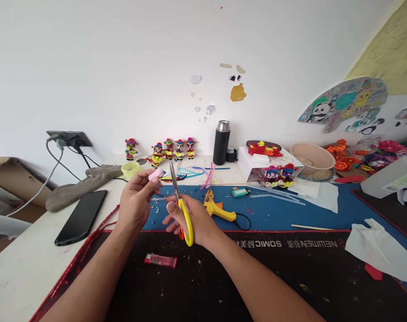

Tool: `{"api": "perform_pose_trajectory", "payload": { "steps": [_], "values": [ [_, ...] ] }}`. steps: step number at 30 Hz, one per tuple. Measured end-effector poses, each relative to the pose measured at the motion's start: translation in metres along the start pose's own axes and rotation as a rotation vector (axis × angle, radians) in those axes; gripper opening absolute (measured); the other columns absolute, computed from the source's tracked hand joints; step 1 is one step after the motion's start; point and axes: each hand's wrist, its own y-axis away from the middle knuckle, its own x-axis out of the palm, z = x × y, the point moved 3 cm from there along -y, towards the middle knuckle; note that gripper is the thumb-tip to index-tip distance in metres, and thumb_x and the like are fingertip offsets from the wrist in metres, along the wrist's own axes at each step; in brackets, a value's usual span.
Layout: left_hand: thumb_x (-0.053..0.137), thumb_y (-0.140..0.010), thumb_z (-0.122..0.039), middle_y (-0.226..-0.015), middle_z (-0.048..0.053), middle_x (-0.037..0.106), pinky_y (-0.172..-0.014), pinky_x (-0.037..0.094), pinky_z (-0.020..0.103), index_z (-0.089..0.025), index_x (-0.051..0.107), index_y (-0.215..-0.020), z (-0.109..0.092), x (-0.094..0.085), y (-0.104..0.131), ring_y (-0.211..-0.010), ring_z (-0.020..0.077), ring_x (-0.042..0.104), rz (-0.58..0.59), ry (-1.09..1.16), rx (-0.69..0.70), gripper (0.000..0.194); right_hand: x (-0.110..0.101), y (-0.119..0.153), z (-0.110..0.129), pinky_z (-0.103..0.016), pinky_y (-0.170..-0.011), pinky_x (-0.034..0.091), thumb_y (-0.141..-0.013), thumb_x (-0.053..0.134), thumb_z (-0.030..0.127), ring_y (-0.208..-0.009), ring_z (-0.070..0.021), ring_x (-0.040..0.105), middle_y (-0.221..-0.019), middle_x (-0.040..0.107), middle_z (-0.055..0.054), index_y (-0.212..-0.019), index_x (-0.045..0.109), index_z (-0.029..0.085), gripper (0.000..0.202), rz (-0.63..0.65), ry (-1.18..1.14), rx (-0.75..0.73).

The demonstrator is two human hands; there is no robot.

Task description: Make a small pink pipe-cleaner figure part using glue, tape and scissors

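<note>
The person's left hand (136, 197) pinches one pale pink fuzzy piece (156, 175) between thumb and fingertips, at the very top of the grip. The right hand (186, 219) is closed around one pair of yellow-and-orange-handled scissors (188, 223), blades pointing up, just beside the piece and apart from it. Nearer the body, one red disposable lighter (160, 260) lies on the black desk mat (197, 290). One yellow hot glue gun (222, 212) (its tip stained brown) rests beyond the right hand. One black smartphone (81, 218) lies to the left. Farther back, five fuzzy figurines (169, 149) stand near the wall, left of one black vacuum flask (221, 145); two more figurines (271, 175) are at the white box (253, 163).
</note>
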Motion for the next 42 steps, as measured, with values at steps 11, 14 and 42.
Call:
{"api": "perform_pose_trajectory", "payload": {
  "steps": [11,14,42],
  "values": [
    [0.099,-0.072,-0.036,-0.089,0.005,0.078,-0.060,0.049,0.020,-0.022,0.084,-0.100,0.0032,-0.0020,-0.0025,-0.073,0.0137,0.063,0.003,-0.001,0.013,0.034,0.0021,-0.0001,0.0023,-0.022,-0.055,0.054,-0.069,0.072,0.095,-0.065,-0.0166,0.074,-0.088,0.076,-0.005,-0.135,0.060,0.020,0.101,0.069,-0.041,0.037],
    [0.099,-0.073,-0.035,-0.088,0.004,0.077,-0.059,0.048,0.020,-0.022,0.085,-0.101,0.0044,-0.0035,-0.0033,-0.071,0.0129,0.062,0.004,-0.004,0.009,0.034,0.0010,0.0005,0.0041,-0.024,-0.061,0.057,-0.071,0.067,0.096,-0.072,-0.0185,0.076,-0.092,0.077,-0.007,-0.137,0.060,0.020,0.102,0.080,-0.014,0.013],
    [0.096,-0.075,-0.034,-0.093,0.005,0.076,-0.061,0.048,0.021,-0.022,0.084,-0.101,0.0053,-0.0015,-0.0016,-0.076,0.0148,0.062,0.016,-0.030,0.010,0.031,-0.0002,0.0046,-0.0013,-0.020,-0.042,0.048,-0.096,0.056,0.086,-0.046,-0.0111,0.065,-0.078,0.070,0.002,-0.117,0.067,0.023,0.067,-0.005,0.191,-0.014]
  ]
}}
